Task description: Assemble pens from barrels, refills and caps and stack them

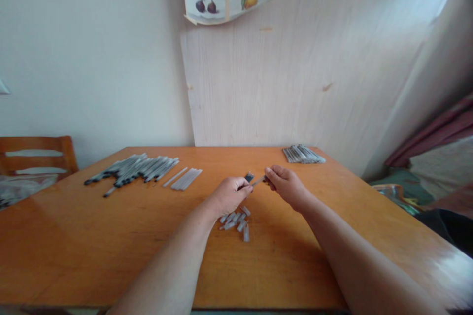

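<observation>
Over the middle of the table, a slim pale pen tube (257, 181) spans the gap between my hands. Its near end is pinched by the fingers of my left hand (229, 194). My right hand (286, 183) is closed on the other end, where something small and dark shows at the fingertips. Just beyond my left hand lie small dark pieces (250, 176), partly hidden by it. Below that hand is a loose pile of clear pen caps (236, 219).
On the wooden table (148, 246), many pale pens with black ends (136, 170) lie at the left. Clear tubes (186, 179) lie beside them. A stack of grey pens (303, 153) sits at the back right. A wooden chair (37, 146) stands beyond the left edge.
</observation>
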A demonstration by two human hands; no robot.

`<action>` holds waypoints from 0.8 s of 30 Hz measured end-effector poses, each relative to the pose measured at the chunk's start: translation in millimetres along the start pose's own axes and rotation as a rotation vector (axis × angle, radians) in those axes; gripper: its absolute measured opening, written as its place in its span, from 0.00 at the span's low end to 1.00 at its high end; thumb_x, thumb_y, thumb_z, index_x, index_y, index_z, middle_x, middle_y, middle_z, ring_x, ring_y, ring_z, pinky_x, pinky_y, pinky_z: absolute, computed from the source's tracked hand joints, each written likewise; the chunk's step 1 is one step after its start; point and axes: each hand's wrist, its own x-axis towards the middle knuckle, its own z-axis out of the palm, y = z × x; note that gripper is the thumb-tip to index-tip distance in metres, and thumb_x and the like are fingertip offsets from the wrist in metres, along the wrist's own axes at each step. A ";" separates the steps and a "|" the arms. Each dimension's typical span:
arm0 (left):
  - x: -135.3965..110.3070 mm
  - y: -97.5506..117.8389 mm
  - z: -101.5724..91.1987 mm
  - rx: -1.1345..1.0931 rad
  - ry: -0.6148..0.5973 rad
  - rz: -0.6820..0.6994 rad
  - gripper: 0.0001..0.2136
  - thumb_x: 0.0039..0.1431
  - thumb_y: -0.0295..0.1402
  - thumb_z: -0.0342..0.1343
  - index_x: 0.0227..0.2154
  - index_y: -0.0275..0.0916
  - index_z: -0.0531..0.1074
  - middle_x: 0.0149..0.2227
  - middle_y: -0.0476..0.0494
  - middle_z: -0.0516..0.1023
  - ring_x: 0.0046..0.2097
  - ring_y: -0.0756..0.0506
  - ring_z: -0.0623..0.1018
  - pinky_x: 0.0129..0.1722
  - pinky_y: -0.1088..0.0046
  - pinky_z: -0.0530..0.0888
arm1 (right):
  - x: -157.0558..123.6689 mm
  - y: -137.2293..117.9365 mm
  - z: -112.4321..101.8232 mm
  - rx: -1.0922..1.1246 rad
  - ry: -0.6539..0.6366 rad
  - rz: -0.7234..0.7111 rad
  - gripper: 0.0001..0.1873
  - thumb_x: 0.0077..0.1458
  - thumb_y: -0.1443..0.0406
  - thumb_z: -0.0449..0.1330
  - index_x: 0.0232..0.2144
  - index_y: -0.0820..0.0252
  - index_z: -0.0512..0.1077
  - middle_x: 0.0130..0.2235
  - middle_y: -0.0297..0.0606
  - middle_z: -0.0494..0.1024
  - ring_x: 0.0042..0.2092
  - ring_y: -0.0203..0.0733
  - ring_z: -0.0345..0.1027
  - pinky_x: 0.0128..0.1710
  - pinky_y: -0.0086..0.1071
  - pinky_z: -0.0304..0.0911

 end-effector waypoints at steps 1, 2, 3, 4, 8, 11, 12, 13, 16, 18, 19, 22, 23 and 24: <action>0.0 0.0 0.1 0.009 0.011 0.009 0.15 0.58 0.43 0.50 0.26 0.36 0.72 0.24 0.51 0.70 0.29 0.50 0.68 0.29 0.76 0.61 | 0.1 0.0 -0.1 0.001 0.000 0.004 0.23 0.59 0.48 0.49 0.23 0.58 0.63 0.20 0.29 0.63 0.21 0.32 0.53 0.22 0.27 0.50; 0.0 -0.1 0.2 0.015 0.024 0.013 0.15 0.57 0.43 0.50 0.26 0.36 0.72 0.24 0.52 0.69 0.29 0.50 0.67 0.29 0.76 0.61 | 0.2 -0.1 -0.1 0.003 0.000 0.009 0.22 0.59 0.48 0.49 0.23 0.58 0.63 0.20 0.29 0.63 0.21 0.32 0.53 0.22 0.27 0.50; -0.1 -0.1 0.4 0.020 0.036 0.014 0.15 0.57 0.43 0.51 0.26 0.37 0.72 0.24 0.52 0.69 0.29 0.50 0.67 0.29 0.76 0.61 | 0.2 -0.5 -0.2 0.005 -0.001 0.014 0.22 0.59 0.48 0.50 0.23 0.58 0.63 0.19 0.29 0.63 0.21 0.32 0.52 0.21 0.27 0.50; -0.2 -0.2 0.5 0.025 0.045 0.015 0.14 0.57 0.43 0.51 0.26 0.37 0.72 0.24 0.52 0.69 0.29 0.50 0.66 0.29 0.76 0.61 | 0.2 -0.9 -0.3 0.008 -0.002 0.018 0.22 0.58 0.48 0.50 0.23 0.58 0.63 0.19 0.29 0.63 0.21 0.32 0.52 0.21 0.27 0.50; -0.8 -1.2 1.3 0.047 0.066 0.023 0.13 0.56 0.42 0.51 0.27 0.37 0.72 0.25 0.51 0.70 0.29 0.50 0.67 0.29 0.76 0.61 | -0.1 -3.1 -0.4 0.005 -0.006 0.014 0.22 0.58 0.49 0.50 0.23 0.58 0.63 0.19 0.29 0.62 0.21 0.32 0.52 0.21 0.27 0.49; -1.2 -2.3 2.2 0.051 0.068 0.026 0.13 0.56 0.41 0.51 0.27 0.37 0.73 0.25 0.51 0.70 0.29 0.50 0.67 0.29 0.76 0.61 | 0.0 -2.7 -0.2 -0.002 -0.010 0.022 0.22 0.58 0.49 0.49 0.23 0.58 0.64 0.19 0.29 0.62 0.21 0.32 0.52 0.21 0.27 0.50; -1.3 -2.6 2.6 0.049 0.067 0.024 0.13 0.56 0.41 0.51 0.27 0.37 0.73 0.25 0.51 0.70 0.29 0.50 0.67 0.29 0.76 0.61 | 0.2 -2.1 -0.1 -0.007 -0.009 0.024 0.22 0.58 0.49 0.49 0.24 0.58 0.64 0.19 0.29 0.62 0.21 0.32 0.52 0.21 0.27 0.50; -1.3 -2.7 2.8 0.047 0.068 0.022 0.13 0.56 0.41 0.51 0.27 0.37 0.73 0.24 0.51 0.71 0.29 0.50 0.67 0.29 0.76 0.61 | 0.4 -1.5 -0.1 -0.013 -0.007 0.025 0.22 0.58 0.49 0.49 0.24 0.58 0.64 0.19 0.29 0.63 0.21 0.32 0.52 0.21 0.27 0.50; -1.0 -2.5 3.1 0.044 0.066 0.014 0.13 0.56 0.41 0.52 0.27 0.37 0.74 0.24 0.51 0.71 0.29 0.50 0.68 0.28 0.76 0.60 | 0.6 -0.9 -0.5 -0.028 0.005 0.025 0.22 0.58 0.48 0.50 0.24 0.59 0.65 0.19 0.30 0.63 0.21 0.32 0.52 0.21 0.27 0.50; -0.5 -1.9 2.7 0.043 0.054 0.011 0.13 0.56 0.41 0.52 0.27 0.37 0.74 0.25 0.50 0.70 0.29 0.50 0.68 0.28 0.76 0.60 | -0.1 -2.9 -1.2 -0.018 0.003 0.028 0.22 0.58 0.48 0.50 0.24 0.59 0.65 0.19 0.30 0.63 0.21 0.32 0.53 0.21 0.27 0.50; -0.3 -1.7 2.4 0.041 0.048 0.010 0.13 0.56 0.41 0.52 0.27 0.37 0.74 0.25 0.51 0.70 0.29 0.50 0.68 0.28 0.76 0.60 | -0.6 -4.6 -1.7 -0.002 -0.004 0.035 0.22 0.58 0.48 0.50 0.24 0.59 0.65 0.19 0.30 0.64 0.21 0.32 0.53 0.21 0.26 0.50; 0.8 -2.3 1.4 0.025 0.064 0.005 0.13 0.56 0.42 0.52 0.28 0.37 0.74 0.25 0.51 0.71 0.29 0.50 0.68 0.29 0.76 0.61 | -1.7 -9.7 -4.4 0.074 -0.025 0.085 0.23 0.58 0.47 0.49 0.26 0.60 0.67 0.19 0.31 0.65 0.20 0.32 0.54 0.20 0.26 0.50; 1.2 -2.9 1.0 0.013 0.080 -0.002 0.14 0.56 0.42 0.52 0.29 0.37 0.75 0.26 0.51 0.72 0.30 0.50 0.68 0.29 0.76 0.62 | -1.5 -10.6 -5.8 0.093 -0.015 0.106 0.24 0.57 0.47 0.49 0.27 0.61 0.67 0.19 0.31 0.65 0.20 0.32 0.54 0.19 0.26 0.50; 1.6 -3.5 0.4 -0.004 0.098 -0.012 0.14 0.56 0.43 0.52 0.30 0.37 0.75 0.26 0.51 0.72 0.30 0.50 0.69 0.30 0.76 0.62 | -0.9 -10.5 -7.5 0.101 0.009 0.124 0.24 0.57 0.47 0.49 0.27 0.61 0.68 0.19 0.31 0.65 0.20 0.32 0.54 0.19 0.26 0.50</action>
